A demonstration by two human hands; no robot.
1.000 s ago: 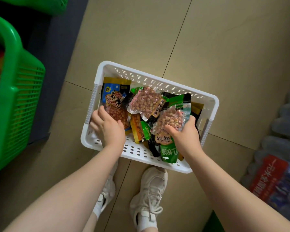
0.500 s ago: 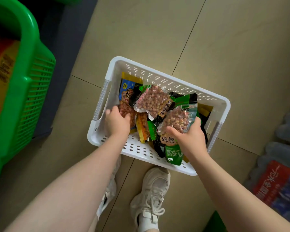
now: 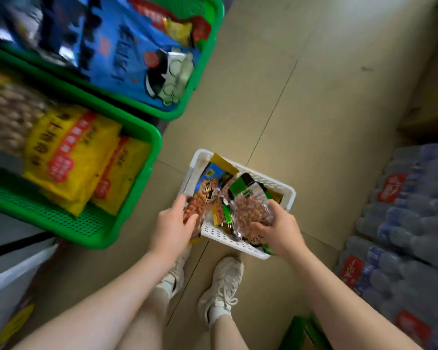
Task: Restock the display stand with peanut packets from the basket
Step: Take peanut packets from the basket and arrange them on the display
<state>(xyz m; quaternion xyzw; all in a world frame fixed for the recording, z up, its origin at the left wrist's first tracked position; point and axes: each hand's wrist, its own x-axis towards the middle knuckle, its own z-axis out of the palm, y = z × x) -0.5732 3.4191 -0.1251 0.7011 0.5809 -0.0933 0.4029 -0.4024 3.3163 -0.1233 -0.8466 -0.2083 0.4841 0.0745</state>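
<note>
A white perforated basket (image 3: 286, 192) sits on the floor in front of my feet, holding several peanut packets. My left hand (image 3: 171, 227) grips a blue-and-yellow peanut packet (image 3: 208, 186) by its lower end, lifted above the basket's left side. My right hand (image 3: 280, 229) holds a clear green-topped peanut packet (image 3: 249, 205) raised over the basket's right half. The display stand's green tray (image 3: 137, 198) with yellow packets (image 3: 68, 157) is at left, level with my hands.
A second green tray (image 3: 208, 59) with blue and red snack bags stands behind the first. Shrink-wrapped water bottle packs (image 3: 410, 223) are stacked at right. White bags lie at lower left. Tan tiled floor stretches beyond the basket.
The view has pulled back and up, bringing the green trays into sight. Both hands have lifted their packets out of the basket; the left hand now grips the blue-and-yellow packet.
</note>
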